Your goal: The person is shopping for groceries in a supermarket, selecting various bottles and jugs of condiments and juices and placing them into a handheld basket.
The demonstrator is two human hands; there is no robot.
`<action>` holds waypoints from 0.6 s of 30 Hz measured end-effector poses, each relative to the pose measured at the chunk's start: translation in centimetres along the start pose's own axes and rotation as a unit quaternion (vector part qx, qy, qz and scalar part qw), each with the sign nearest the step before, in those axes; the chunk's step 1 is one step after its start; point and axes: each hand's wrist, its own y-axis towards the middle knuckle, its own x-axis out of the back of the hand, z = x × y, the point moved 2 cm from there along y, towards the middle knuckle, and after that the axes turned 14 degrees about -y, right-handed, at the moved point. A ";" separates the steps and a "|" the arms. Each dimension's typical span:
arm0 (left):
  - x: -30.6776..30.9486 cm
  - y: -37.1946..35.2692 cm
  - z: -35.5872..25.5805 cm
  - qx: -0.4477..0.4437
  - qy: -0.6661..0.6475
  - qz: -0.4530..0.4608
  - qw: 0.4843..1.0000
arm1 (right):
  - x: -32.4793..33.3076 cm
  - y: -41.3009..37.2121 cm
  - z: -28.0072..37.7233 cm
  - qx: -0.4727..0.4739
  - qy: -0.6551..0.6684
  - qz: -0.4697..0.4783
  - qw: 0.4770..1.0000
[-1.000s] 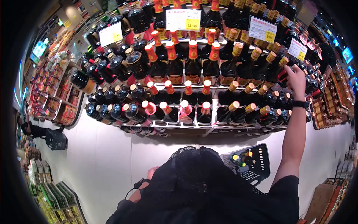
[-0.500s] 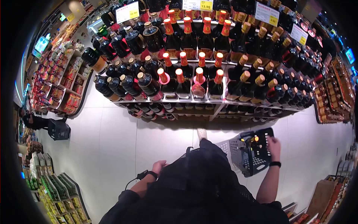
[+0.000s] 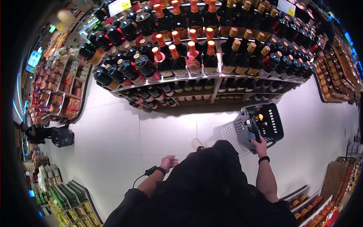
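A dark grey shopping basket [image 3: 279,123] with slotted walls is in front of me to the right. My right hand [image 3: 259,146] is closed around the basket's dark handle [image 3: 255,129] at its near end. Inside the basket are bottles [image 3: 260,117], one with a yellow-orange cap; the rest of the contents is hard to make out. My left hand [image 3: 169,162] hangs beside my dark clothing with its fingers apart and nothing in them. A dark device on a cord [image 3: 150,171] sits at the left wrist.
Ahead stands a curved shelf [image 3: 166,80] packed with dark bottles, many with red or gold caps. Snack racks [image 3: 72,85] line the left, where a person [image 3: 38,133] is beside another basket [image 3: 62,137]. More shelves of bottles [image 3: 332,85] stand at the right.
My right hand has gone from the basket's right side to its handle. The basket now appears farther forward, and the bottle shelf sits higher in view. My left hand's fingers are more visible.
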 end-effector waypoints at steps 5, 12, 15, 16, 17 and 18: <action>-0.5 -2.0 2.1 -0.017 -0.048 -0.020 0.999 | -0.5 1.8 2.2 -0.060 -0.100 0.013 0.993; -0.5 -6.4 9.0 -0.034 -0.086 -0.054 0.994 | -0.5 0.5 2.7 0.018 -0.150 0.014 0.988; 0.0 -8.8 13.5 -0.024 -0.100 -0.076 0.992 | -1.6 -0.2 3.4 0.022 -0.161 0.020 0.987; 0.3 -9.6 14.8 -0.024 -0.104 -0.083 0.991 | -2.3 -0.1 3.0 0.024 -0.152 0.022 0.988; 0.7 -10.3 16.2 -0.024 -0.107 -0.090 0.990 | -2.9 -0.1 2.7 0.025 -0.144 0.024 0.989; 1.1 -11.1 17.6 -0.023 -0.114 -0.097 0.988 | -3.4 -0.3 2.5 0.026 -0.143 0.026 0.989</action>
